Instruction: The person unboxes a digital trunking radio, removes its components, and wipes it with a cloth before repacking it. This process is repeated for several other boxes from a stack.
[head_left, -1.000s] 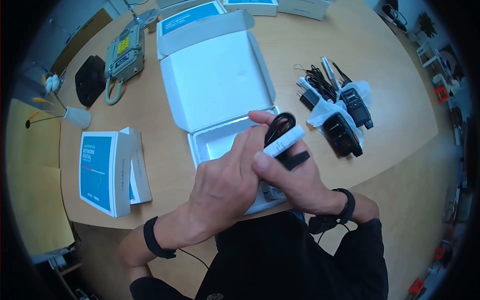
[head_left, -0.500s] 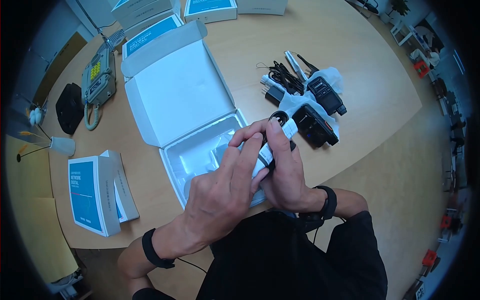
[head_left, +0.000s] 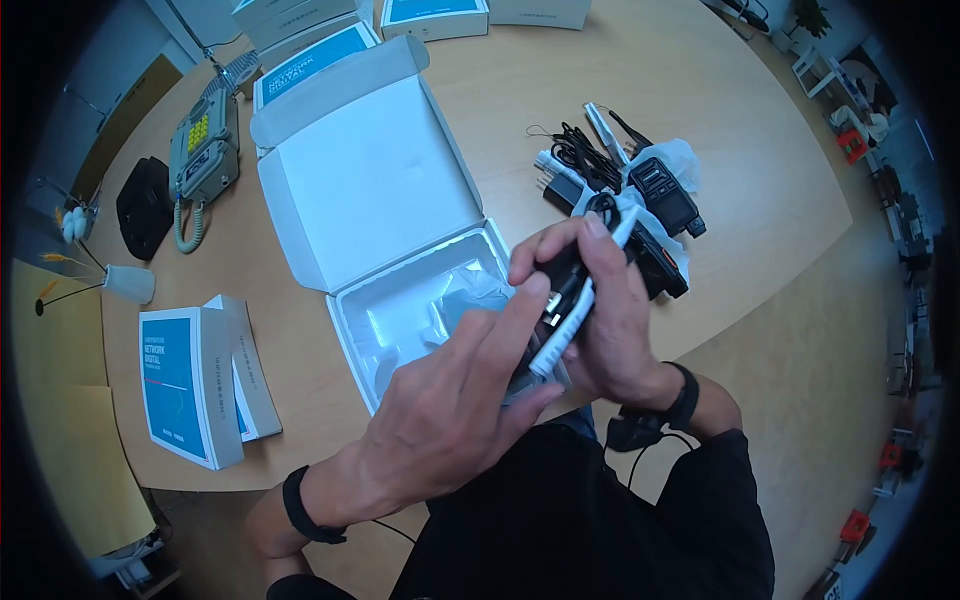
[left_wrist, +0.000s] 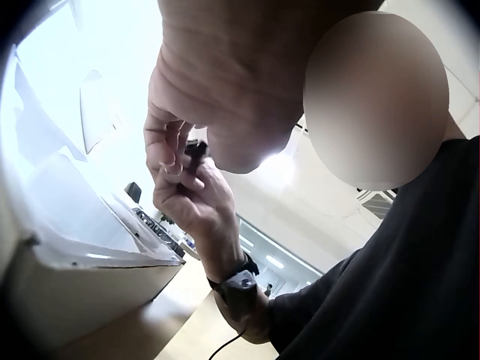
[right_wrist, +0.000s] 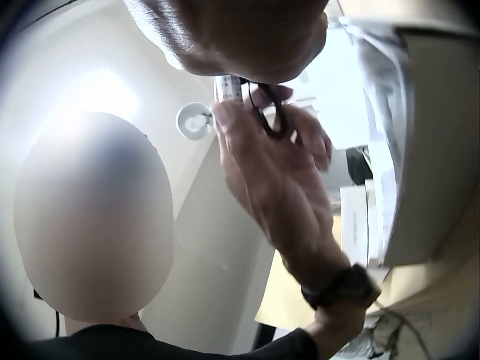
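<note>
In the head view, a black cable (head_left: 566, 280) with a metal plug end and a white label strip (head_left: 562, 338) lies between both hands, over the right edge of an open white box (head_left: 345, 312). The right hand (head_left: 615, 320) grips the cable and strip, its thumb along the upper end. The left hand (head_left: 440, 410) holds the lower part between thumb and fingers. In the right wrist view, a dark cable loop (right_wrist: 271, 124) and the white strip (right_wrist: 229, 88) show by the left hand (right_wrist: 274, 180). Clear plastic wrap (head_left: 470, 292) lies in the box's tray.
Two black radios (head_left: 664, 196) on white wrapping, with a coiled black cable (head_left: 583, 155) and an adapter (head_left: 562, 192), lie beyond the right hand. Blue-and-white boxes (head_left: 182, 385) stand at the left, others at the back. A telephone (head_left: 205, 145), black pouch (head_left: 145, 208) and white vase (head_left: 130, 284) are farther left.
The white strip and cable have been turned between the hands, and the metal plug end now shows. Since the first frame, the head view has shifted, moving the box left in it.
</note>
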